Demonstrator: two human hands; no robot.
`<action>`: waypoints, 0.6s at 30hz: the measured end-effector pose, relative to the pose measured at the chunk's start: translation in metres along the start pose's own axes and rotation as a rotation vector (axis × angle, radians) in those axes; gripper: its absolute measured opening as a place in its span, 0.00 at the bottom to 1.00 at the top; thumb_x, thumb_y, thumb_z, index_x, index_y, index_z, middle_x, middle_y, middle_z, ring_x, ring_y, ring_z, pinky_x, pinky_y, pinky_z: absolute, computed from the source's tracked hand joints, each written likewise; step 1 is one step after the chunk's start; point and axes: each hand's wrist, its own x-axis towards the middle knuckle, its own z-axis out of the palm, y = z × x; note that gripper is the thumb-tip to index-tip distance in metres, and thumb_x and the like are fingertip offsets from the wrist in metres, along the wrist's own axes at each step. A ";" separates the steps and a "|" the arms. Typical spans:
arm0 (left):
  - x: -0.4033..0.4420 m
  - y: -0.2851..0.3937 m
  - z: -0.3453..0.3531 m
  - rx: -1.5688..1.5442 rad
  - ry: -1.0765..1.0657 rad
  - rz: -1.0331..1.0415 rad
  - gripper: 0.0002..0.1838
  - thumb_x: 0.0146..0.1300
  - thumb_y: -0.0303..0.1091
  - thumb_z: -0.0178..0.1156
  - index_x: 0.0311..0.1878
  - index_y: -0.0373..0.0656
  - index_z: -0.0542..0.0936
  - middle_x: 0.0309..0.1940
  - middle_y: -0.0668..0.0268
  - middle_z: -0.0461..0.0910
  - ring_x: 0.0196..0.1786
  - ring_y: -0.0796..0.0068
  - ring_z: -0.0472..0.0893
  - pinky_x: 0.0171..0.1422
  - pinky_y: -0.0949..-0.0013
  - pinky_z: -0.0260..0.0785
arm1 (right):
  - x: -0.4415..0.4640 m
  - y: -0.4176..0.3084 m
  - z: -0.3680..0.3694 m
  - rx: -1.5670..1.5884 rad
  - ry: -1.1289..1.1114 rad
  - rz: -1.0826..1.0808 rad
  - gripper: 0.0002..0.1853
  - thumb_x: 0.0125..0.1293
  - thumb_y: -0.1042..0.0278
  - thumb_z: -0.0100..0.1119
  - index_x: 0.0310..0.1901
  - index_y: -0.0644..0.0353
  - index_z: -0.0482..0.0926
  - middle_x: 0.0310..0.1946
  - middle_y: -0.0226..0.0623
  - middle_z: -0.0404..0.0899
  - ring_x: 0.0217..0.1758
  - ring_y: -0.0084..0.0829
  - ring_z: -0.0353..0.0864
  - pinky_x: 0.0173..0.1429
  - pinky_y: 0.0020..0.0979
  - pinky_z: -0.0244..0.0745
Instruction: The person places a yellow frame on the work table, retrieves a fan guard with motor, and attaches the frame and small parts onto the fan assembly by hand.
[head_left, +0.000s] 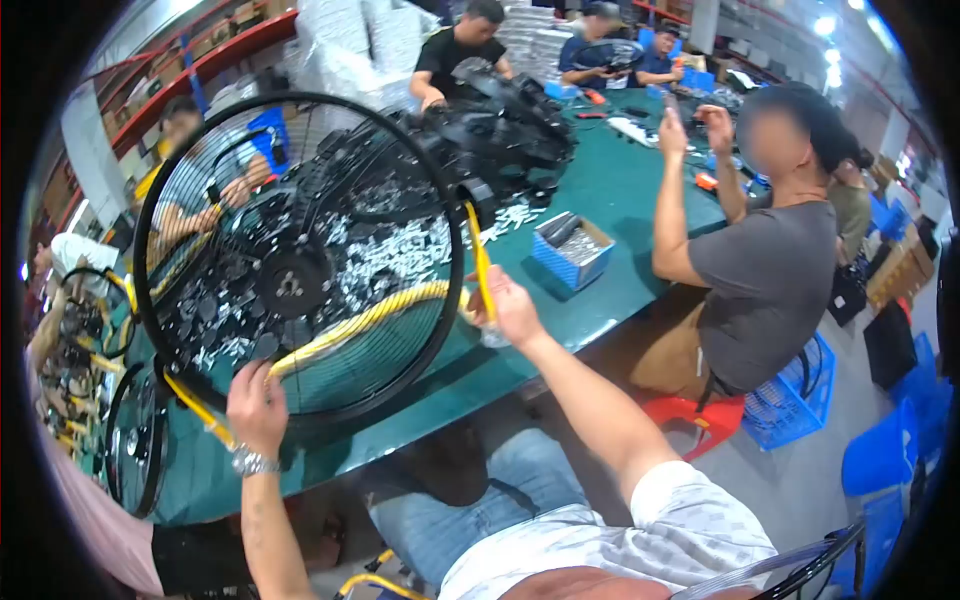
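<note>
A large round fan grille (385, 383) of black wire stands tilted over the table edge, with a dark round hub (296, 281) at its middle. Around its lower half runs a yellow tubular bracket (365, 322), partly covered by what looks like a ribbed clear wrap. My left hand (257, 408), wearing a metal wristband, is closed on the bracket's left part, below the grille. On the right side my right hand (508, 308) grips the bracket close to its bend. Some of the fingertips are hidden behind the tube.
Small silver and black parts (400, 255) lie heaped on the green table (625, 180) behind the grille. A blue box (572, 262) of small metal pieces stands to the right. A person in grey (765, 280) sits there, beside a blue crate (795, 400). Other people work across the table.
</note>
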 end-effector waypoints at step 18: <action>0.082 -0.131 -0.093 -1.006 -0.222 -1.230 0.27 0.70 0.59 0.46 0.49 0.43 0.80 0.34 0.72 0.82 0.35 0.79 0.80 0.42 0.72 0.74 | 0.092 -0.117 0.007 -0.818 -0.195 -1.002 0.12 0.68 0.65 0.54 0.47 0.64 0.76 0.41 0.45 0.78 0.44 0.44 0.80 0.50 0.34 0.75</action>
